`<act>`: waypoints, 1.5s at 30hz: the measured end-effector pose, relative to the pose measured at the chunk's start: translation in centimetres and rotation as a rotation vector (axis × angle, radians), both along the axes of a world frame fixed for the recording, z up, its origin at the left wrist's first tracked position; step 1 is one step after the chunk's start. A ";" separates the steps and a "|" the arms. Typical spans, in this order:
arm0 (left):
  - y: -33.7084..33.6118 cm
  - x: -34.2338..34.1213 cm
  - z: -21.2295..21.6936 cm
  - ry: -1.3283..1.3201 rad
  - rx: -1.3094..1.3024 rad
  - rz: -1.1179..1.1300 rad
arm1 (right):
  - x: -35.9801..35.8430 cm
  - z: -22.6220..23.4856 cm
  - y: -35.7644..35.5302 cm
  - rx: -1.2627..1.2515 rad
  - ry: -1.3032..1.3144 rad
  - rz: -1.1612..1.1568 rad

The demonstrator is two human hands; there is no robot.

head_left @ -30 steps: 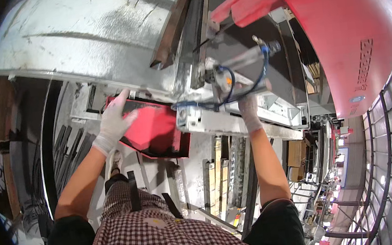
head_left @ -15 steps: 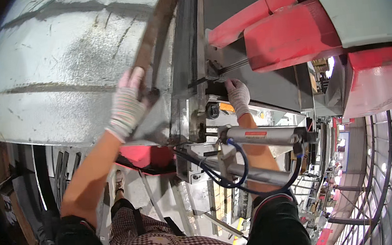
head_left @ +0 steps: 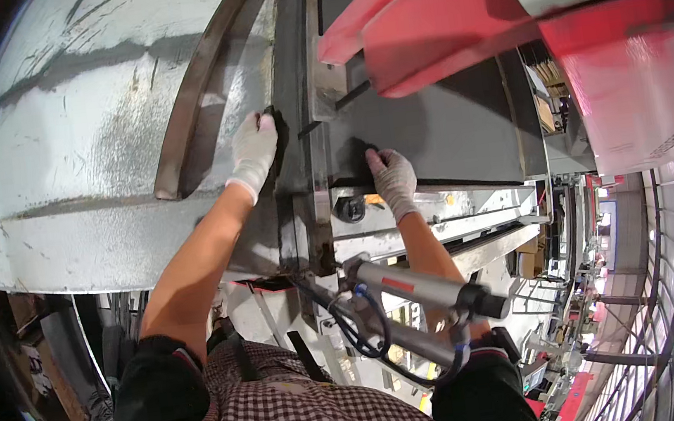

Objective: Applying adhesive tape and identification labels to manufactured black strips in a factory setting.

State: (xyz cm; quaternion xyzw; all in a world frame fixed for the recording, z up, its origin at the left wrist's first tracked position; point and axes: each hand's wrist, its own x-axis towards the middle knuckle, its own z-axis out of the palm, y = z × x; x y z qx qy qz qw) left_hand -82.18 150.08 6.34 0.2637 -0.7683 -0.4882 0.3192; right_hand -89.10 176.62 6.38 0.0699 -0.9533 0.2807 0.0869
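My left hand [head_left: 254,149], in a pale knit glove with bare fingertips, is at the left side of a dark upright rail [head_left: 284,92]. Its fingers are drawn together by a small dark patch, and what they hold, if anything, is hidden. A long brownish-grey strip [head_left: 190,102] lies left of that hand on a shiny scuffed metal tabletop [head_left: 91,172], apart from the fingers. My right hand [head_left: 393,181], gloved alike, is curled at the near edge of a dark flat panel [head_left: 453,135] across the rail. Its fingertips meet a dark shadowed spot, so their contents cannot be made out.
Red machine covers [head_left: 449,23] overhang the panel at upper right, with a larger red and pale housing [head_left: 629,77] beyond. A silver cylinder [head_left: 420,284] with dark blue hoses juts out over my right forearm. Dark boards [head_left: 62,350] stand below the tabletop at left.
My left hand has left the strip and moved right to the rail. The strip now lies farther left. My right hand has moved slightly down and left in the view, which has shifted.
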 end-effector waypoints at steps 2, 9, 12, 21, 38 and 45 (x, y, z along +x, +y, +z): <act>-0.8 -4.1 0.7 -0.106 0.093 -0.042 | 0.4 0.0 -0.4 -0.009 0.021 0.040; -0.5 -9.2 3.9 -0.568 0.089 -0.036 | 0.8 2.3 0.0 0.057 -0.193 0.024; -1.5 -11.0 3.2 -0.510 0.281 -0.002 | 1.2 3.6 0.3 0.091 -0.200 0.030; 2.9 -5.5 3.4 0.040 0.775 -0.376 | 3.4 3.2 1.3 0.166 -0.168 0.055; -0.5 18.3 2.9 -0.132 1.155 -0.900 | 2.3 0.3 -0.5 0.019 0.050 -0.008; -25.4 25.7 14.3 -0.113 -0.050 -0.160 | 2.9 1.9 -0.6 0.152 -0.008 -0.044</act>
